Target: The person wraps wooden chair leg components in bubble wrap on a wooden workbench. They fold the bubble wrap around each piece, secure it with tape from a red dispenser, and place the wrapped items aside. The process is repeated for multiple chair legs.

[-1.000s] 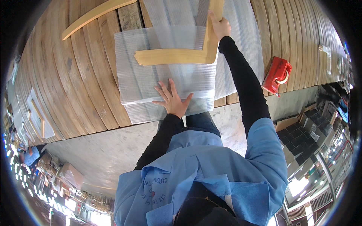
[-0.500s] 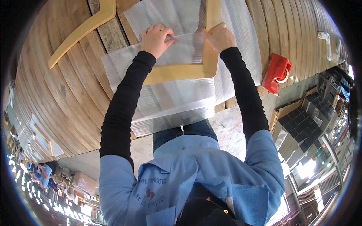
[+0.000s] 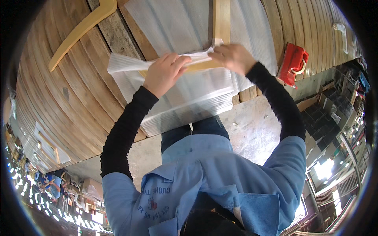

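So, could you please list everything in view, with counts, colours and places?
Foam sheets: at least two, white, on the table
Angled wood piece: one, pale yellow, on the foam
Curved wood piece: one, pale yellow, upper left
Table: one, brown slats, across the top
Tape dispenser: one, red, right
Curved object, kind unclear: one, white, far right
Floor: one, grey, below the table
Workshop clutter: uncounted, mixed colours, lower left and right
Shirt: one, blue, lower middle
Sleeves: two, black, on the forearms
Left hand: one, bare, on folded foam
Right hand: one, bare, blurred, near the wood's corner
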Available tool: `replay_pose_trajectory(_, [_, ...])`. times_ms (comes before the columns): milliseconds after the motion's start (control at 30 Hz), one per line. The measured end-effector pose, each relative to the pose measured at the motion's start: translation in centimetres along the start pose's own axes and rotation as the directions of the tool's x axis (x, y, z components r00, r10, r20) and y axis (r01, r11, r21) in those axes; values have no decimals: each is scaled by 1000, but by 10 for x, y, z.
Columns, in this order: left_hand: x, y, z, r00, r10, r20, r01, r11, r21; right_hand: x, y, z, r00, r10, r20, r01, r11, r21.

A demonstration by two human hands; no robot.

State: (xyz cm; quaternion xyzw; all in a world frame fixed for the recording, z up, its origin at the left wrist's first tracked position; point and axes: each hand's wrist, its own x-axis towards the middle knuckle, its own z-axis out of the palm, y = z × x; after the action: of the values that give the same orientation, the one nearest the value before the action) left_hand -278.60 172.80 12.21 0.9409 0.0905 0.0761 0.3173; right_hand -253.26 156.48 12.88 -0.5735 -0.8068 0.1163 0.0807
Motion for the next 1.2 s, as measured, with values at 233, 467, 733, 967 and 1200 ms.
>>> replay_pose_trajectory(233, [-65, 18, 33, 967, -126, 223, 139, 989, -44, -90, -76, 79, 971, 141, -192, -152, 987, -44])
replay_pose_trajectory(467, [11, 26, 83, 1000, 3, 5, -4, 993, 121, -119, -104, 119, 940, 314, -134, -330, 936, -121])
replay_pose_trajectory(733, [40, 36, 93, 907, -173, 383, 41, 943, 329, -153, -66, 118, 770, 493, -405, -531, 847, 22])
replay_pose_trajectory(967, [24, 49, 56, 890, -229, 395, 140, 960, 243, -100, 40, 88, 772, 516, -372, -531, 845, 71])
replay_pose_trajectory(1200, [-47, 112, 45, 898, -347, 270, 325, 937, 124, -10, 62, 92, 897, 426, -117, -441, 882, -170])
